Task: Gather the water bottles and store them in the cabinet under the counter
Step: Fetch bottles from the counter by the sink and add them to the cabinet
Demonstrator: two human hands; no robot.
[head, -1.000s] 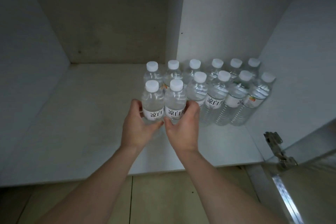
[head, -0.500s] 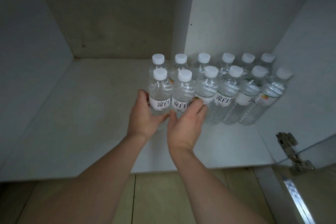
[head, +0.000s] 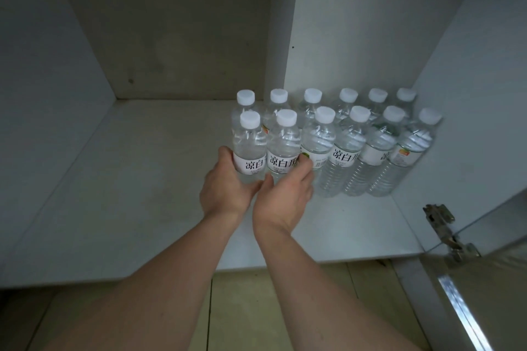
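Several clear water bottles with white caps stand in two rows on the white cabinet floor (head: 128,194), packed against the right wall. My left hand (head: 225,185) grips the front-left bottle (head: 248,148) low on its label. Beside it, my right hand (head: 285,194) curls its fingers round the neighbouring front bottle (head: 283,151), fingertips wedged between it and the third front bottle (head: 318,142). The lower parts of both held bottles are hidden behind my hands. Both stand upright on the shelf.
The cabinet's left half is bare white shelf up to the left wall (head: 42,94). A metal hinge (head: 440,225) and the open door's metal edge (head: 462,313) sit at lower right. Tan floor tiles (head: 242,313) lie below the shelf edge.
Both hands have stayed on the two front-left bottles and slid slightly forward with them toward the rows. The camera has tilted, shifting the whole scene rightward in view.
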